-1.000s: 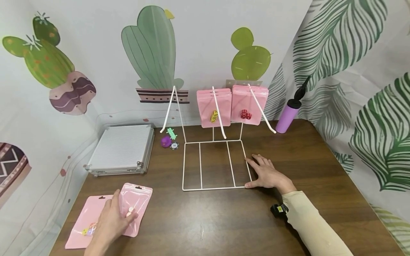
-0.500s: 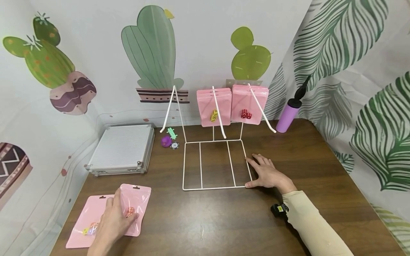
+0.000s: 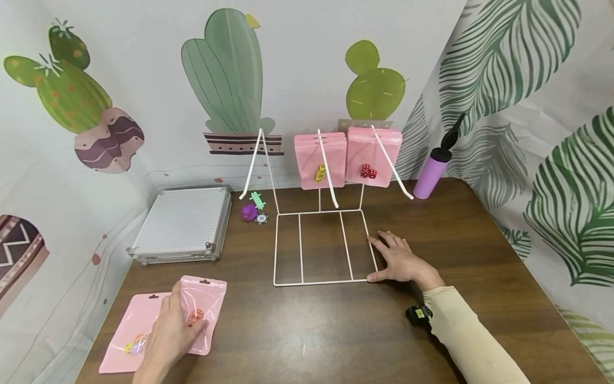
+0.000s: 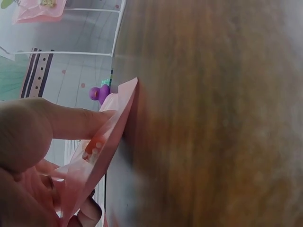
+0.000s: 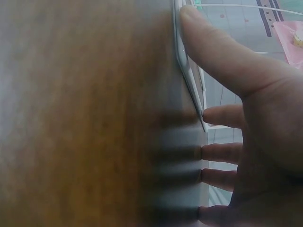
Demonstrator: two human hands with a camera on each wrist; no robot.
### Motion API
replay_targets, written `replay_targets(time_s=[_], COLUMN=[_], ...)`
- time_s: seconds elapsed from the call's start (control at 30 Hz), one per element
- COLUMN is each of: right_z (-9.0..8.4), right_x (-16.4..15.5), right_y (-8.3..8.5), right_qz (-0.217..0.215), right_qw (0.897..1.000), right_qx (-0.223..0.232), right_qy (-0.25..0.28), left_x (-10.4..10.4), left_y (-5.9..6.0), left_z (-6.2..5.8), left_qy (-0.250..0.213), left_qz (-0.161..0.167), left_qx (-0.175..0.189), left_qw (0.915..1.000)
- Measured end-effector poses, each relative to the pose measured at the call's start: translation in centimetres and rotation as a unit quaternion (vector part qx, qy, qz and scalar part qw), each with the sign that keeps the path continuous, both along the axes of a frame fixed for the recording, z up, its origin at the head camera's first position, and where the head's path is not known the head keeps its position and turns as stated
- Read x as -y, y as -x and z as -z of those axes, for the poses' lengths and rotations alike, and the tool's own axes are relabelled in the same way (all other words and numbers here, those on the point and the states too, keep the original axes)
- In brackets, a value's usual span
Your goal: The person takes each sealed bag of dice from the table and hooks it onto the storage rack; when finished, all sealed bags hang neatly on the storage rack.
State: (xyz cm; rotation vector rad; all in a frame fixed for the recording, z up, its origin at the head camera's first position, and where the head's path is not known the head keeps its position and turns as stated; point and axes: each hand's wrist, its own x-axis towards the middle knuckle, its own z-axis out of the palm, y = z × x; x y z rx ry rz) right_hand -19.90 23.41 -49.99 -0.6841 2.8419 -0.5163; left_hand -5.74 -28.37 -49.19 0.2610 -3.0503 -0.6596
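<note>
Our left hand pinches a pink pouch at seven o'clock; our right hand lies flat, steadying the wire rack; we judge hanging comes next, needing the pouch's hole aligned with a hook.

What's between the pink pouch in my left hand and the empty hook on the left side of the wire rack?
Nothing visible blocks it. The left hand pinches the pink pouch at the table's near left; open tabletop lies between it and the wire rack. The grey case and small toys sit left of the empty hook, off the direct line.
</note>
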Motion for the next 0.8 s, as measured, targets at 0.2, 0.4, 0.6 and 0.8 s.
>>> replay_targets(time_s=[0.2,0.4,0.6,0.8], right_z=[0.0,-0.1,0.0,0.0], right_x=[0.0,-0.1,0.0,0.0], right_y=[0.0,-0.1,0.0,0.0], right_qz=[-0.001,-0.001,-0.004,-0.002], right_qw=[1.000,1.000,1.000,1.000], right_qx=[-0.001,-0.002,-0.008,-0.006], right_qy=[0.001,0.000,-0.003,-0.003], left_x=[-0.3,-0.9,-1.5,-1.9], left_y=[-0.4,-0.6,-0.7,-0.7], left_z=[-0.2,-0.8,-1.5,-2.1], left_qy=[0.004,0.005,0.002,0.002], left_qz=[0.010,0.012,0.012,0.014], left_qx=[-0.026,-0.056,-0.080,-0.100], left_qw=[0.9996,0.9983,0.9967,0.9948])
